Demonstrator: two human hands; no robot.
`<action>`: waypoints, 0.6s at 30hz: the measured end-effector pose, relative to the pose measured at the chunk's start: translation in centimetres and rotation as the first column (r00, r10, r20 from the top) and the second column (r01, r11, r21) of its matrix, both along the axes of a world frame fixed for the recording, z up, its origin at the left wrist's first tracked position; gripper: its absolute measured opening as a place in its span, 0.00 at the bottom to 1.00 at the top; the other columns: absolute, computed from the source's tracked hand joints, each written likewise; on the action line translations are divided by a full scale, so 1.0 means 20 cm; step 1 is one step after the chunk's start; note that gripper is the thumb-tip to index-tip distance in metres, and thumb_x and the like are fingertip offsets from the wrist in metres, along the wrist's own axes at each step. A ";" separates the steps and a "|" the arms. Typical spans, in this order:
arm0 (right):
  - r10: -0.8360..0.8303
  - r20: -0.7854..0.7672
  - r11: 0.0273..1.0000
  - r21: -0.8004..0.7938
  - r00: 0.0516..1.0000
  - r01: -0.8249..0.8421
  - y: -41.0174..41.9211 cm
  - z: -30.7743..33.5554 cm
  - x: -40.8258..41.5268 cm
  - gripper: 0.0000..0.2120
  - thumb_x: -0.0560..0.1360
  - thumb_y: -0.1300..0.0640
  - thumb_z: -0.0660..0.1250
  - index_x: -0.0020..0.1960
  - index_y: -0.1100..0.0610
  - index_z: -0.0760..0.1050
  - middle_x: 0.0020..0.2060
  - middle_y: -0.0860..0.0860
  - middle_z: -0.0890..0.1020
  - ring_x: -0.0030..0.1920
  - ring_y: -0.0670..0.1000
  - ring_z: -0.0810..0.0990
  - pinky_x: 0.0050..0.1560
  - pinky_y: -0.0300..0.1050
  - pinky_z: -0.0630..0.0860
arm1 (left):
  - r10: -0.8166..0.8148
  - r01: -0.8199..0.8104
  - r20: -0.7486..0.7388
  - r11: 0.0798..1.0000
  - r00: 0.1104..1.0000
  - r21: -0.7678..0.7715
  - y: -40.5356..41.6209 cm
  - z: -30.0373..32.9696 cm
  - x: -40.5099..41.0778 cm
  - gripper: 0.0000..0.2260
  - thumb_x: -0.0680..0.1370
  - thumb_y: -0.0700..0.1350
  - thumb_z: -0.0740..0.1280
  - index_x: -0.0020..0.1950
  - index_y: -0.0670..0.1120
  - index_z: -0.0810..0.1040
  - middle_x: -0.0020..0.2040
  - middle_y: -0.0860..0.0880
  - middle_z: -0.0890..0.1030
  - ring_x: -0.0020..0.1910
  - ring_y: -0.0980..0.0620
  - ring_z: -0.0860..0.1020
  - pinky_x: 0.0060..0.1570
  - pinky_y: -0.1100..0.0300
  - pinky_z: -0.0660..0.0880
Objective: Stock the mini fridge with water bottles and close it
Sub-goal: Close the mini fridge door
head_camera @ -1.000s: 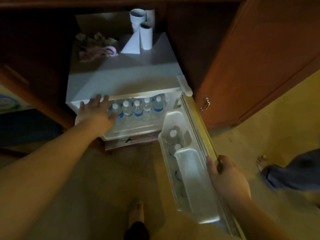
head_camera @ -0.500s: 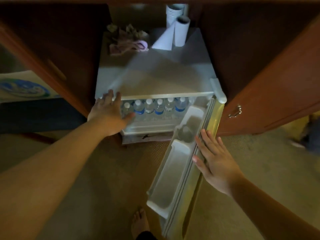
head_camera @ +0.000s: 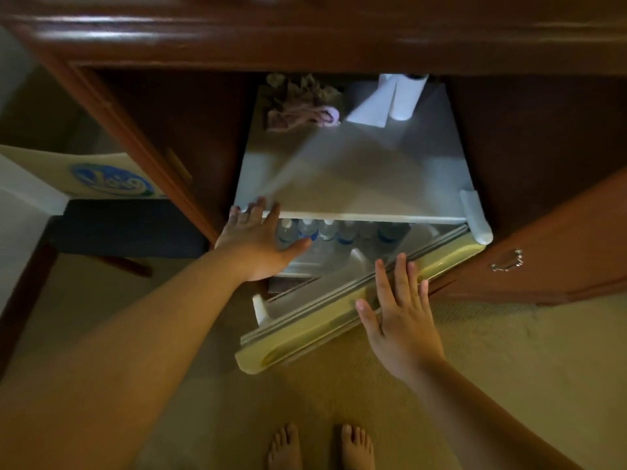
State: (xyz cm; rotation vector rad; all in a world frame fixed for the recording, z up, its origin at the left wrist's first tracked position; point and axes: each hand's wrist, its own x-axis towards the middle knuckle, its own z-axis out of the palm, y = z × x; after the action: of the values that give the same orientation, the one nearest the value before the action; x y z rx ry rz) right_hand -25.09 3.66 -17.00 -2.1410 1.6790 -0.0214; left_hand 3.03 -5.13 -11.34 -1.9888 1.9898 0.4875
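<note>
A white mini fridge (head_camera: 356, 184) stands inside a dark wooden cabinet. Its door (head_camera: 339, 320), hinged at the right, is swung most of the way toward the body and only a narrow gap stays. Through that gap I see a row of several water bottles (head_camera: 327, 230) with white caps and blue labels. My left hand (head_camera: 254, 239) lies flat with straight fingers against the fridge's top left front corner. My right hand (head_camera: 400, 313) presses with spread, straight fingers on the outer face of the door.
The open wooden cabinet door (head_camera: 559, 252) with a metal handle (head_camera: 507, 261) stands at the right. On the fridge top lie a paper roll (head_camera: 405, 96) and pinkish cloth (head_camera: 302, 113). A dark chair seat (head_camera: 129, 228) and a white sign are at the left. My bare feet (head_camera: 322, 446) stand on beige carpet.
My right hand has let go of the door's edge, laid itself flat on its outer face and pushed it from wide open to nearly shut. My left hand stayed at the corner.
</note>
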 end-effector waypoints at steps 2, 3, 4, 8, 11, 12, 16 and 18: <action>0.011 -0.014 1.000 -0.010 1.000 -0.011 -0.04 0.00 0.03 0.35 0.83 0.32 0.40 0.81 0.46 0.27 0.78 0.51 0.23 0.78 0.52 0.24 0.79 0.56 0.32 | -0.007 0.007 0.001 1.000 1.000 -0.006 0.00 0.00 0.00 0.48 0.74 0.79 0.43 0.84 0.49 0.42 0.84 0.44 0.41 0.83 0.42 0.41 0.80 0.45 0.38; 0.019 -0.025 1.000 -0.015 1.000 -0.019 -0.06 0.00 0.04 0.35 0.83 0.33 0.40 0.80 0.45 0.26 0.77 0.52 0.23 0.78 0.53 0.24 0.79 0.56 0.33 | 0.001 -0.001 -0.005 1.000 1.000 -0.009 0.00 -0.01 0.00 0.48 0.74 0.79 0.43 0.84 0.49 0.42 0.84 0.44 0.40 0.83 0.42 0.41 0.80 0.45 0.38; 0.024 -0.036 1.000 -0.019 0.999 -0.024 -0.08 0.01 0.05 0.35 0.83 0.33 0.39 0.80 0.45 0.25 0.77 0.53 0.23 0.78 0.53 0.24 0.79 0.56 0.33 | 0.009 -0.009 -0.010 1.000 1.000 -0.013 0.00 -0.01 0.00 0.49 0.74 0.79 0.43 0.84 0.49 0.42 0.84 0.44 0.40 0.83 0.42 0.41 0.79 0.45 0.38; 0.018 -0.057 0.999 -0.044 0.998 -0.021 -0.16 0.00 0.10 0.35 0.83 0.33 0.39 0.79 0.46 0.24 0.77 0.55 0.24 0.78 0.55 0.25 0.79 0.56 0.33 | 0.030 -0.031 -0.024 0.998 0.999 -0.063 0.01 -0.06 -0.01 0.52 0.71 0.82 0.42 0.84 0.49 0.41 0.84 0.44 0.40 0.83 0.42 0.40 0.80 0.44 0.38; 0.010 -0.066 0.998 -0.060 0.998 -0.014 -0.21 0.00 0.13 0.35 0.83 0.33 0.39 0.79 0.46 0.23 0.77 0.56 0.23 0.78 0.55 0.25 0.79 0.55 0.32 | 0.049 -0.053 -0.046 0.995 0.998 -0.089 0.02 -0.09 -0.01 0.57 0.66 0.85 0.41 0.84 0.49 0.40 0.84 0.45 0.40 0.82 0.42 0.38 0.80 0.41 0.40; 0.007 -0.064 0.998 -0.060 0.998 -0.011 -0.23 0.00 0.13 0.35 0.83 0.33 0.39 0.79 0.46 0.23 0.77 0.55 0.23 0.78 0.55 0.24 0.79 0.55 0.31 | 0.048 -0.052 -0.045 0.994 0.998 -0.093 0.02 -0.10 -0.01 0.58 0.65 0.86 0.41 0.84 0.49 0.40 0.84 0.45 0.39 0.82 0.42 0.37 0.80 0.41 0.40; -0.001 -0.085 0.998 -0.058 0.996 -0.004 -0.30 -0.01 0.17 0.36 0.82 0.32 0.39 0.78 0.46 0.22 0.76 0.55 0.21 0.77 0.55 0.23 0.78 0.54 0.30 | 0.061 -0.063 -0.024 0.993 0.998 -0.105 0.03 -0.10 -0.03 0.58 0.65 0.86 0.41 0.84 0.48 0.39 0.84 0.44 0.38 0.82 0.41 0.36 0.80 0.40 0.40; -0.002 -0.113 0.998 -0.063 0.994 -0.005 -0.34 -0.03 0.17 0.36 0.82 0.32 0.38 0.78 0.47 0.22 0.76 0.56 0.21 0.77 0.56 0.23 0.79 0.55 0.30 | 0.076 -0.078 -0.024 0.991 0.997 -0.111 0.04 -0.11 -0.04 0.59 0.64 0.86 0.41 0.84 0.48 0.38 0.84 0.44 0.37 0.82 0.40 0.36 0.80 0.39 0.41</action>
State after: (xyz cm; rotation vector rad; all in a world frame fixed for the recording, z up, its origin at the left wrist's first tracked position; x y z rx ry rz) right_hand -21.67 -3.13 -17.55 -2.2277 1.7620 0.0480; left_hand 2.29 -4.37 -13.50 -2.1425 1.9986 0.4225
